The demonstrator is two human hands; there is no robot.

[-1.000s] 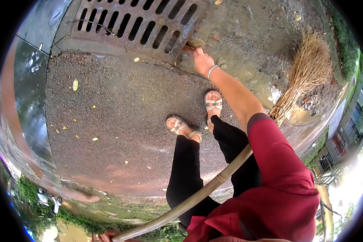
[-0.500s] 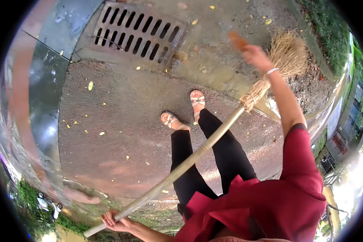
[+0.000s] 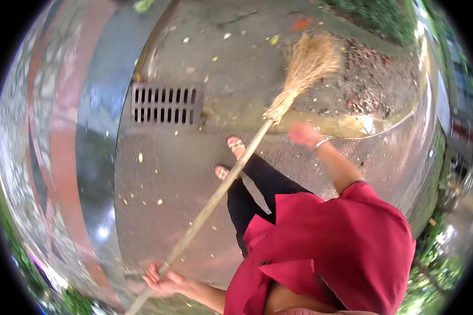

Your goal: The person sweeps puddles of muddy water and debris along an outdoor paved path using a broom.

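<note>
A long straw broom [image 3: 312, 60] lies diagonally across the view, its bristles at the upper right and its wooden handle running to the lower left. My left hand [image 3: 163, 279] holds the handle near its lower end. To the right of the handle, below the bristles, my right hand [image 3: 306, 135] is in the air, blurred by motion and apart from the broom; how its fingers are held is unclear. An orange-red leaf-like thing [image 3: 302, 24] is above the bristles.
A metal drain grate [image 3: 165, 100] is set in the wet pavement at the upper left. Dark leaf debris [image 3: 370, 94] lies right of the bristles, beside green plants [image 3: 376, 18]. My sandalled feet stand below the kerb line. Small yellow leaves dot the ground.
The orange-red thing has left my right hand and is now beyond the bristles. My right hand has come down and nearer to my body. The view has shifted, and the broom stands steeper.
</note>
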